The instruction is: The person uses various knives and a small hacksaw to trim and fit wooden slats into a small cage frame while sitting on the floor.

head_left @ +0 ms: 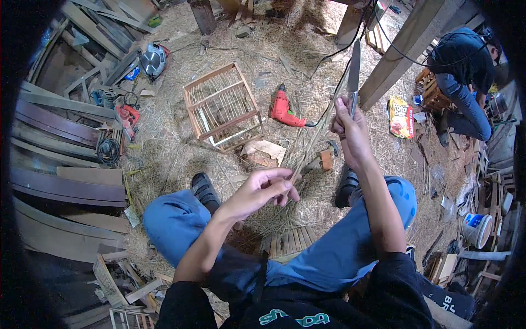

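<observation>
Raised ahead of my right knee, my right hand (pixel 352 127) is closed round the handle of a knife (pixel 355 68), its blade pointing up and away. My left hand (pixel 263 191) pinches a thin bamboo strip (pixel 310 149) between thumb and fingers, low between my knees. The strip slants up to the right, passing close beside my right hand. Whether the blade or right fingers touch it I cannot tell. Beyond my left hand stands a small wooden cage (pixel 216 97) with thin bars. A red power drill (pixel 283 108) lies to its right.
Shavings cover the floor. A person (pixel 463 60) crouches at far right, behind a wooden post (pixel 405 49). Nearby lies a yellow-red packet (pixel 401 118). A circular saw (pixel 153 61) and stacked boards (pixel 66 186) are at left. A white bucket (pixel 476 229) stands at right.
</observation>
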`<move>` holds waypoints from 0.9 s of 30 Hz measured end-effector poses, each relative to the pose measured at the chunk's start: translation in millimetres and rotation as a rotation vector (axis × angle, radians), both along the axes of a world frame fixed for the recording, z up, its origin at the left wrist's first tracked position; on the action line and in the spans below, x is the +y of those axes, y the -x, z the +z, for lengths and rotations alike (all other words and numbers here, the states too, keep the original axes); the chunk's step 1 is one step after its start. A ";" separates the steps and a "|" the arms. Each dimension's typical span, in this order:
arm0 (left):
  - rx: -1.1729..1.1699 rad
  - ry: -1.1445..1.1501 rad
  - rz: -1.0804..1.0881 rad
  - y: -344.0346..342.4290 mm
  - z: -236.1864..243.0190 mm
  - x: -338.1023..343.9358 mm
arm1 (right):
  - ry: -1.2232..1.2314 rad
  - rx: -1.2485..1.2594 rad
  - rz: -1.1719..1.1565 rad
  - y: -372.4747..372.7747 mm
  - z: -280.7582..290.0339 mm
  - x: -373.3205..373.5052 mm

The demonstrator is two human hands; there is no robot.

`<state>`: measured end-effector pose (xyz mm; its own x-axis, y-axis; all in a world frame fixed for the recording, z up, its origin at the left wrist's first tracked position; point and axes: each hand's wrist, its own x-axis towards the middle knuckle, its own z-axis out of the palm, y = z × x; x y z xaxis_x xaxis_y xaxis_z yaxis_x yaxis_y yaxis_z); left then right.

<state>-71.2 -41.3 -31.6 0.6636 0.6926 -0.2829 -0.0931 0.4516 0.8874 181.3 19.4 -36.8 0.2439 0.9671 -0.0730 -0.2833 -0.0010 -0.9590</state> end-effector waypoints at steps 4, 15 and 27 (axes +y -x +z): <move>0.019 -0.063 -0.133 0.7 -3.5 -0.3 | 0.004 -0.022 -0.011 -0.4 0.9 -1.1; 0.067 -0.246 0.332 5.7 -13.7 3.7 | -0.271 -0.740 0.289 31.3 0.0 -44.1; 0.100 -0.338 0.429 5.7 -10.9 12.6 | -0.549 -1.385 0.290 27.0 2.3 -40.7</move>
<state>-76.9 -28.7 -42.5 0.2834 0.9579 -0.0453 -0.1141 0.0806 0.9902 154.4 -21.3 -34.4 -0.3814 0.8227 0.4215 0.7617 0.5381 -0.3609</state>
